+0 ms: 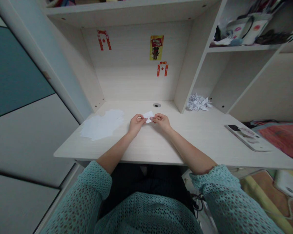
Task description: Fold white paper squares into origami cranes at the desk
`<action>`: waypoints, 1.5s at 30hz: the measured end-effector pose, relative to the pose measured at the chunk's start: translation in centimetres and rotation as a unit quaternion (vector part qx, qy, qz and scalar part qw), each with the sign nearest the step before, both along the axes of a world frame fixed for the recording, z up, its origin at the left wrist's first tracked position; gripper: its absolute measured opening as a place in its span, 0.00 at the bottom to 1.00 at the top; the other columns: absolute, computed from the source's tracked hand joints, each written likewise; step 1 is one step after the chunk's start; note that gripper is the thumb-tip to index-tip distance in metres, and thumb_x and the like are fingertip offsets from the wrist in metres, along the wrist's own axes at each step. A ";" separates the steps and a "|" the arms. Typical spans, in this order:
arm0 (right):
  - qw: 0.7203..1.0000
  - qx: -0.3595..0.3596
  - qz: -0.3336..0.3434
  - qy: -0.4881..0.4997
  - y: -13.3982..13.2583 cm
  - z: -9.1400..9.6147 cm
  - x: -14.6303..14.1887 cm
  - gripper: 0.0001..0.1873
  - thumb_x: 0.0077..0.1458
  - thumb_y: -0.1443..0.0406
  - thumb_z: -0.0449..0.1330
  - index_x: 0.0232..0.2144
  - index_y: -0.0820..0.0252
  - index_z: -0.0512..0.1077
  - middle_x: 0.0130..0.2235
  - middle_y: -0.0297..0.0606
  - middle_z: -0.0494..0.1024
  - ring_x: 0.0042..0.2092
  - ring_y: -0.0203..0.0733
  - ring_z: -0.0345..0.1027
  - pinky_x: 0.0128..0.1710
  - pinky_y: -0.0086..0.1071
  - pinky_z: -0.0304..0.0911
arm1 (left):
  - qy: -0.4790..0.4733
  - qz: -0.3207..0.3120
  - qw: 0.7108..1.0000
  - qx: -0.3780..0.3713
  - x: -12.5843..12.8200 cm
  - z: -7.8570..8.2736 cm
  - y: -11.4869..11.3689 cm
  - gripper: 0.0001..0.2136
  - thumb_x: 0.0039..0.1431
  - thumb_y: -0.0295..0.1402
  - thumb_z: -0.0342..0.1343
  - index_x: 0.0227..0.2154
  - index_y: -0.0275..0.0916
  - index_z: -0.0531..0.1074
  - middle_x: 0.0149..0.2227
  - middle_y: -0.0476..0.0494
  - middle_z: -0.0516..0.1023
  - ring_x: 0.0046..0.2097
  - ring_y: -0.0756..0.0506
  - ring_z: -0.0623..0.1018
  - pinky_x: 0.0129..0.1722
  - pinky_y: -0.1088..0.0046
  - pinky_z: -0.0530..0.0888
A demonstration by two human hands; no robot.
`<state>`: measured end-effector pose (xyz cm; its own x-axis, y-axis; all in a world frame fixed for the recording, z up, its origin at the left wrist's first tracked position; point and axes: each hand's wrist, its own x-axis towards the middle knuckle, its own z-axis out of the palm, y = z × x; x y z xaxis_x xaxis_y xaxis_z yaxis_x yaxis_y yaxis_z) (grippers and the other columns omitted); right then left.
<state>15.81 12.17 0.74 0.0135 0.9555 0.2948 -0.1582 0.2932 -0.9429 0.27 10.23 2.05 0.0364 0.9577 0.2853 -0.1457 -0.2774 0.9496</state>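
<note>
1. A pale bench (200,139) stretches across in front of me; its far side meets an upright back panel (132,78);
2. White paper pieces (102,125) spread flat at my left; a crumpled-looking white heap (198,102) sits far right, well apart from them;
3. My left hand (135,124) and right hand (163,123) meet over the middle; the fingers of both are pinched narrow, holding one small paper;
4. A yellow sticker (156,48) on the panel bears lettering too small to read; two red stickers (162,63) flank it, likewise unreadable; no brand shows;
5. The small white paper (148,114) lies between my fingertips, tilted, jutting away from me; no clear long axis; both hands equally near.
</note>
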 end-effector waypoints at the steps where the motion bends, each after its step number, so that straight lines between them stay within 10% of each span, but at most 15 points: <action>1: 1.000 0.000 0.000 0.002 0.0 0.0 0.0 0.20 0.30 0.55 0.70 0.19 0.59 0.65 0.17 0.29 0.71 0.20 0.31 0.62 0.22 0.26 0.55 | 0.003 0.000 1.000 0.004 0.0 0.0 0.0 0.15 0.41 0.38 0.64 0.27 0.38 0.64 0.22 0.51 0.75 0.26 0.52 0.74 0.30 0.77 0.69; 45: 0.999 -0.006 0.045 0.005 -0.6 -0.1 -0.4 0.27 0.31 0.58 0.70 0.37 0.56 0.70 0.27 0.32 0.78 0.28 0.36 0.69 0.32 0.31 0.63 | -0.034 0.044 0.998 -0.035 -0.2 -0.9 0.7 0.19 0.40 0.35 0.64 0.31 0.40 0.59 0.25 0.51 0.75 0.27 0.51 0.75 0.31 0.75 0.70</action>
<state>15.41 11.56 0.69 -0.0691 0.9567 0.2828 -0.1924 0.2654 -0.9447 0.02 10.89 1.18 -0.0662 0.9739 0.2171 -0.1887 -0.2258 0.9557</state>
